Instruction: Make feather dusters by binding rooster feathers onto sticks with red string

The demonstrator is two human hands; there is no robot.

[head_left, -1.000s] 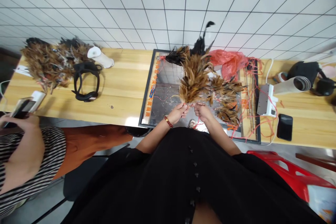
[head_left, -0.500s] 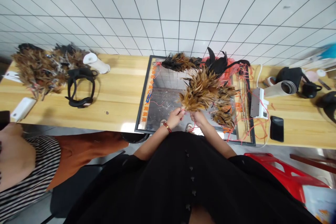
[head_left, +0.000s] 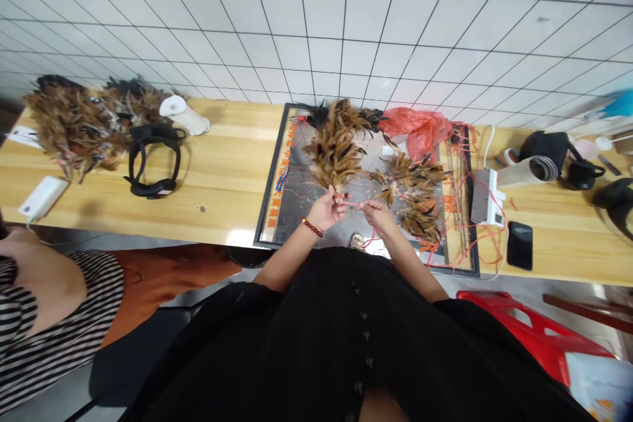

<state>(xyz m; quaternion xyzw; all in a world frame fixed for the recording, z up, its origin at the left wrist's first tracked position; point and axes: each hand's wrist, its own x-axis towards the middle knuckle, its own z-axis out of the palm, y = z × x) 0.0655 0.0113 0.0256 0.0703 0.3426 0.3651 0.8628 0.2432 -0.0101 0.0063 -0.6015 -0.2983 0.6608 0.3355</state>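
Feather bunch stems vanish inside left hand (grip unclear).

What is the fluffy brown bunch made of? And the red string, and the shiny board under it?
The fluffy bunch, pinched in the left hand, looks like real feathers: thin brown and black strands, soft and matte. The red string, running to the right hand, seems to be thin thread or cord. The shiny board looks like polished metal, since it mirrors the wall tiles.

Bench: pale smooth wood. Framed sheet: glossy, metallic. Feather bundle: soft, matt. Wall tiles: glazed white.
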